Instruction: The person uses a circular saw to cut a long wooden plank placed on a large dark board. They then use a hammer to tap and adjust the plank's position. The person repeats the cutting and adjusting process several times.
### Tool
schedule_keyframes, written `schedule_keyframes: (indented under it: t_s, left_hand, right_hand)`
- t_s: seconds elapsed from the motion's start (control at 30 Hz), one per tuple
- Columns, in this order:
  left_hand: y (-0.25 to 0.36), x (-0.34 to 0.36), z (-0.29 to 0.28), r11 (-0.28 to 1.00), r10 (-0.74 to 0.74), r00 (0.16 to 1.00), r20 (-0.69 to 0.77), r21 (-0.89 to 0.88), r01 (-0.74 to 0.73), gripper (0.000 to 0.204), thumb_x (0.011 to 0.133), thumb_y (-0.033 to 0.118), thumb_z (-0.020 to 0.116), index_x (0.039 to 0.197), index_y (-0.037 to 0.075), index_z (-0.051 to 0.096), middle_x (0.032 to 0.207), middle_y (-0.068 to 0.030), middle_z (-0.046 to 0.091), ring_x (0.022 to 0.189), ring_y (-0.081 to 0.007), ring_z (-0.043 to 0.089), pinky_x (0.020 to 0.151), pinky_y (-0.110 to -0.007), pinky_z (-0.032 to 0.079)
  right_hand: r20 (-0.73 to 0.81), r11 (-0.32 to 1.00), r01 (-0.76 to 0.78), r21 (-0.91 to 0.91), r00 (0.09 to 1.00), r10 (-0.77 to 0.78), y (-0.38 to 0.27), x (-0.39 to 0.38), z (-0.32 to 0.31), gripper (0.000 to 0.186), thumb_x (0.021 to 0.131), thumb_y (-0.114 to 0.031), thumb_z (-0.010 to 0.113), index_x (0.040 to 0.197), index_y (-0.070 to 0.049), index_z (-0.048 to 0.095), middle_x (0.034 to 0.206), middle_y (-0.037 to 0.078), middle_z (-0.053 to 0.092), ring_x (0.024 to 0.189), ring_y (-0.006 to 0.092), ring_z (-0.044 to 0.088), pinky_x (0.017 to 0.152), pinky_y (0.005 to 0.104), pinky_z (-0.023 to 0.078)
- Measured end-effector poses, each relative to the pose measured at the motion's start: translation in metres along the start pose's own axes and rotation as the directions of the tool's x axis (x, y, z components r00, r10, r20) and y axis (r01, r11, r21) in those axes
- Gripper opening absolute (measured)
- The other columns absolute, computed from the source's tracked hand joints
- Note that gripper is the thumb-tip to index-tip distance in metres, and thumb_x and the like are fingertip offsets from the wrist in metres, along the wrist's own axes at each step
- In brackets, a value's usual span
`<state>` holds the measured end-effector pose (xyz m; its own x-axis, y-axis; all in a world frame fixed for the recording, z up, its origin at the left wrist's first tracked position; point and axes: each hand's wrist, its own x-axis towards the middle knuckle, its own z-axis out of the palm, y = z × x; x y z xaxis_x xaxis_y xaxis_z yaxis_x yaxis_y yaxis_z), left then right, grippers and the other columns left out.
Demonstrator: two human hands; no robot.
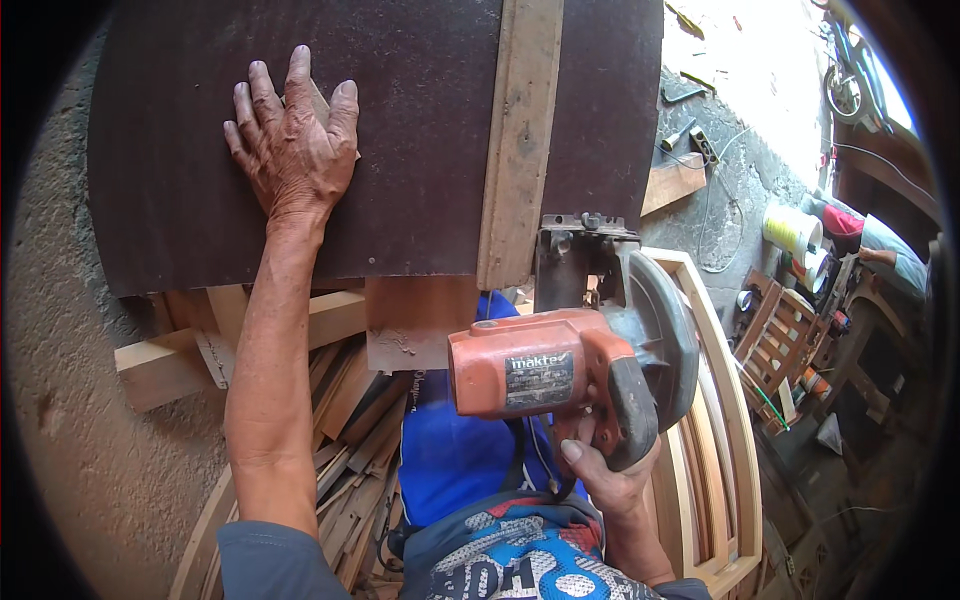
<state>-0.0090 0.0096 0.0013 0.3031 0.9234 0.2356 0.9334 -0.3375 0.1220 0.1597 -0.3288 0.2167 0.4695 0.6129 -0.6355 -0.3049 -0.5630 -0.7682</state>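
Note:
My left hand (pixel 300 150) lies flat with spread fingers on a dark brown board (pixel 420 130). Under its palm and thumb shows part of a small piece of wood (pixel 320 103). My right hand (pixel 612 482) is wrapped round the rear handle of an orange circular saw (pixel 520 365). The saw's metal base plate (pixel 590 225) meets the near edge of the board, just right of a long wooden strip (pixel 522 130) that lies across it. The round guard (pixel 665 340) faces right and hides most of the blade. I cannot tell whether the blade touches the board.
Scrap strips (pixel 365 440) are heaped below the board, beside a thick wooden beam (pixel 165 365). A curved wooden frame (pixel 735 450) stands right of the saw. A rough wall (pixel 70 400) borders the left. Another person (pixel 885 250), a white bucket (pixel 790 230) and a slatted wooden piece (pixel 775 325) are farther right.

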Motion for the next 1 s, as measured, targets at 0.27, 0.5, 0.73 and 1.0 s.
schedule_keyframes:
  t_s: [0.27, 0.5, 0.73, 1.0]
  left_hand:
    - [0.001, 0.0, 0.002, 1.0, -0.004, 1.0, 0.006, 0.016, 0.004, 0.071, 0.101, 0.069, 0.04, 0.16, 0.03, 0.037, 0.166, -0.0225, 0.028, 0.156, -0.0418, 0.021, 0.125, -0.062, 0.014]
    - [-0.001, 0.001, 0.002, 0.999, -0.011, 0.999, 0.034, 0.036, 0.01, 0.072, 0.101, 0.069, 0.038, 0.161, 0.029, 0.035, 0.167, -0.0232, 0.025, 0.157, -0.0423, 0.018, 0.125, -0.063, 0.012]
    - [-0.002, 0.001, 0.004, 1.0, -0.001, 1.0, 0.004, 0.014, 0.001, 0.071, 0.101, 0.069, 0.038, 0.16, 0.03, 0.036, 0.166, -0.0226, 0.028, 0.156, -0.0416, 0.02, 0.125, -0.063, 0.013]
    - [-0.003, 0.0, 0.004, 1.0, -0.001, 1.0, 0.007, 0.014, 0.001, 0.072, 0.101, 0.07, 0.038, 0.16, 0.03, 0.037, 0.166, -0.0228, 0.028, 0.156, -0.0418, 0.02, 0.125, -0.063, 0.013]
  right_hand:
    - [0.008, 0.999, 0.011, -0.031, 1.0, -0.011, 0.018, -0.003, -0.005, 0.056, 0.082, 0.006, 0.076, 0.133, 0.01, 0.055, 0.08, 0.003, 0.063, 0.069, 0.0075, 0.056, 0.064, 0.0226, 0.044]
    - [0.013, 1.0, -0.02, 0.01, 1.0, 0.02, 0.014, -0.002, -0.003, 0.056, 0.082, 0.006, 0.076, 0.133, 0.009, 0.055, 0.08, 0.003, 0.063, 0.069, 0.0074, 0.056, 0.065, 0.0229, 0.046]
    - [0.029, 0.996, -0.087, 0.021, 0.996, 0.086, -0.033, 0.008, -0.002, 0.057, 0.083, 0.006, 0.077, 0.135, 0.011, 0.054, 0.087, 0.003, 0.061, 0.073, 0.0077, 0.056, 0.068, 0.0232, 0.046]
    - [0.062, 0.995, -0.098, 0.004, 0.993, 0.098, -0.033, 0.009, 0.001, 0.058, 0.083, 0.01, 0.074, 0.136, 0.011, 0.051, 0.082, 0.003, 0.06, 0.073, 0.0071, 0.055, 0.069, 0.0234, 0.046]
